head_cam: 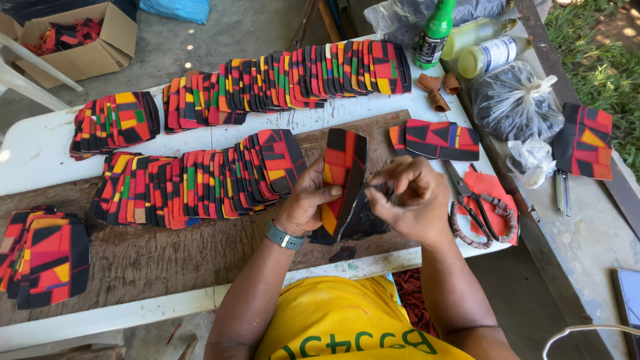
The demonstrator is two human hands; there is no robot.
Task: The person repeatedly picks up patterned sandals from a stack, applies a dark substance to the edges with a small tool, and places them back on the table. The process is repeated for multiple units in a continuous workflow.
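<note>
Presently both hands are at work over the dark board on the white table. Left hand is closed on a patterned panel, red, orange and black, held upright on edge: thumb across its face, fingers behind. A watch sits on that wrist. Right hand is curled, fingertips pinched at the panel's right edge, where a small dark bit shows between them; what it is cannot be made out. The panel sits between the two hands, just above the board, with black scraps lying under it.

Surroundings: overlapping rows of like panels lie left of the hands, a near row on the board and a far row along the table's back edge. A separate stack lies at the board's left end. One flat panel lies just beyond the right hand. Scissors rest right of that hand on a red piece, beside a curved brown strip. Farther back stand a green bottle and two pale bottles, with a knotted dark bag near them. A cardboard box with red scraps stands on the floor, top left.
</note>
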